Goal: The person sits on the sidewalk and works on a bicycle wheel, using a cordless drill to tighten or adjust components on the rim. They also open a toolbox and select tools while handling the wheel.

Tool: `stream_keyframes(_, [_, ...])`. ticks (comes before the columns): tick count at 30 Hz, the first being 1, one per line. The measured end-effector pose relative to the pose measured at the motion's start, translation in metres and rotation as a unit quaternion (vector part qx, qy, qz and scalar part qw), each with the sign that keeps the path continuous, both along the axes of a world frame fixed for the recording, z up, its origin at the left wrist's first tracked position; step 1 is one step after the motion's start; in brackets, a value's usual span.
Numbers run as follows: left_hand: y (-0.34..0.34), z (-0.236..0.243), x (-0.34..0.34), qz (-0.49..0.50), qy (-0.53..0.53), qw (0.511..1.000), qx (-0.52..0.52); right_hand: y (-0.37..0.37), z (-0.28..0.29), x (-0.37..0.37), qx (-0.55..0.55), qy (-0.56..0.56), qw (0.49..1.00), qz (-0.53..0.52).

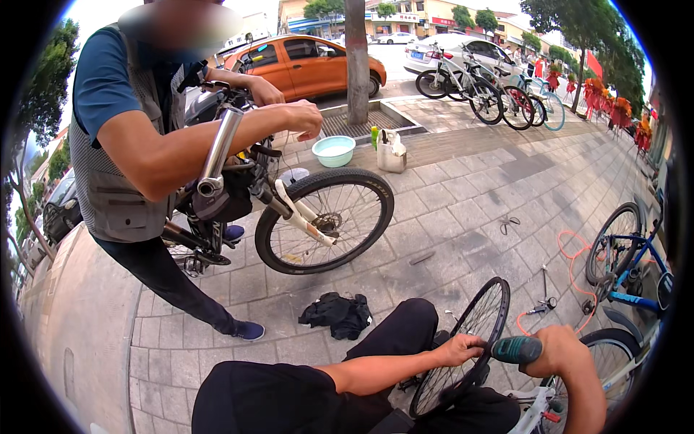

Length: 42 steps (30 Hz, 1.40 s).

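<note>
Head view: seated person, bare wheel upright between knees, near right. Left hand pinches tyre at rim. Right hand wraps green-handled tool, its long axis level, pointing left at rim, just beside left fingers. Bystander's bicycle far left.

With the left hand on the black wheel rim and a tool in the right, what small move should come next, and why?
Probably bring the green-handled tool in the right hand closer to the black spoked bicycle wheel: the left hand grips its rim, and the tool's tip points there.
</note>
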<state>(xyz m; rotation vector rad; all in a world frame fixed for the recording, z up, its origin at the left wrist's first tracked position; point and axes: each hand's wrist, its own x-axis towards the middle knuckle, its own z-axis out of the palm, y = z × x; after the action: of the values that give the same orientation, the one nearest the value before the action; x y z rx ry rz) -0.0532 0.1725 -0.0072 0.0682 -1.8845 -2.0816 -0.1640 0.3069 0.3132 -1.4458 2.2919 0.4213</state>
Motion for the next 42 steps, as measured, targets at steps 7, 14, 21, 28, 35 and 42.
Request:
stream_keyframes(7, [0.005,-0.002,0.005,0.048,0.031,0.997,-0.058,-0.002,0.004,0.004,0.017,0.006,1.0,0.0])
stream_keyframes(14, [0.011,0.0,0.002,0.098,0.023,0.994,-0.042,-0.002,-0.003,0.002,-0.001,0.018,1.0,-0.013])
stream_keyframes(21, [-0.019,0.016,-0.016,0.141,-0.071,0.969,0.188,0.0,-0.001,-0.001,0.003,0.017,0.998,-0.063])
stream_keyframes(28, [-0.034,-0.002,-0.032,0.307,-0.06,0.95,-0.002,-0.014,-0.019,-0.004,-0.067,-0.074,0.992,-0.081])
stream_keyframes(35, [-0.024,0.018,-0.019,0.038,-0.058,0.982,0.176,0.012,-0.027,-0.028,-0.142,-0.17,0.97,-0.095])
stream_keyframes(42, [-0.028,0.007,0.006,-0.066,-0.078,0.991,0.082,0.03,-0.049,-0.043,-0.172,-0.209,0.955,-0.124])
